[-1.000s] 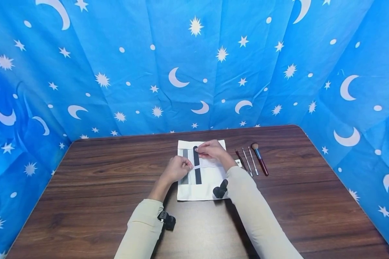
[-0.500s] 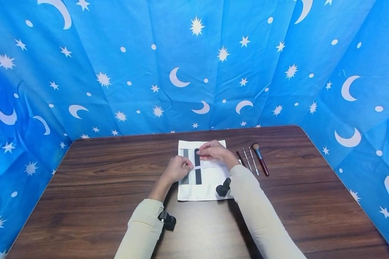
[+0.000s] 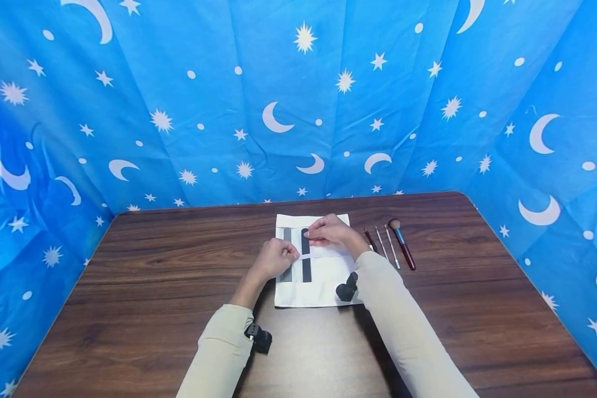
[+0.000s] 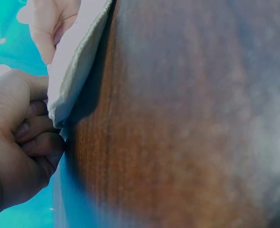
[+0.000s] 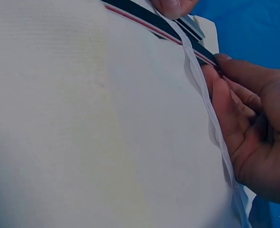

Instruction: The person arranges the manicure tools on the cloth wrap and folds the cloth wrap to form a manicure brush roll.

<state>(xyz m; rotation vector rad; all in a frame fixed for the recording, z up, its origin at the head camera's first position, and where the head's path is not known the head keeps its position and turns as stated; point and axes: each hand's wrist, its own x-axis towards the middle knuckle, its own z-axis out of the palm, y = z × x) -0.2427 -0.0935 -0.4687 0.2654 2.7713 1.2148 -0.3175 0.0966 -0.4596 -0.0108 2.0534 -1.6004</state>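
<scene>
A white fabric roll-up pouch [image 3: 323, 296] lies spread on the table. My right hand [image 3: 328, 229] pinches the upper end of a black nail file [image 5: 147, 18], whose edge shows red and white layers. The file passes under the pouch's white elastic band [image 5: 200, 85], and its lower end sits in the bottom pocket. At the band, just left of the black file, my left hand [image 3: 275, 258] pinches with thumb and forefinger; its other fingers are curled in the left wrist view. A grey nail file [image 3: 287, 234] lies along the pouch's left side, partly behind that hand.
Right of the pouch, on the wooden table [image 3: 154, 276], lie a makeup brush [image 3: 403, 246], two slim metal tools [image 3: 392, 246] and a dark red thin tool [image 3: 370, 240]. A blue star-and-moon cloth [image 3: 204, 110] hangs behind the table.
The black nail file has slid slightly down toward the pouch's bottom pocket, with my right hand moving along with it. My left hand keeps its place at the band.
</scene>
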